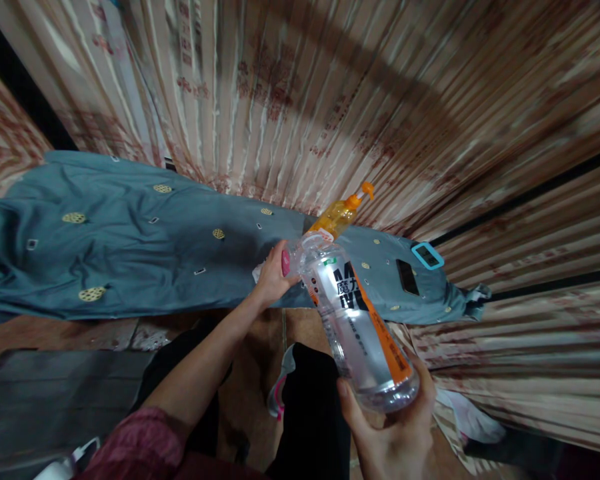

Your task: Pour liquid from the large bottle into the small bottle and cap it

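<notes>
A large clear plastic bottle (353, 313) with a silver, black and orange label is held tilted over the cloth, its neck up and to the left. My right hand (397, 430) is closed around its base. At the neck end, my left hand (276, 277) has its fingers closed by a pink cap (286, 262); the fingertips are partly hidden. A clear bit of plastic (257, 272) shows just behind that hand. Beyond the bottle's shoulder stands an orange pump bottle (336, 217), its lower part partly covered by the clear bottle.
A blue-green patterned cloth (145, 253) covers the long narrow table. A black phone (407, 277) and a small light-blue-framed device (427, 255) lie at its right end. Pleated curtains (280, 87) hang behind. A dark grey flat-topped object (60, 400) is at lower left.
</notes>
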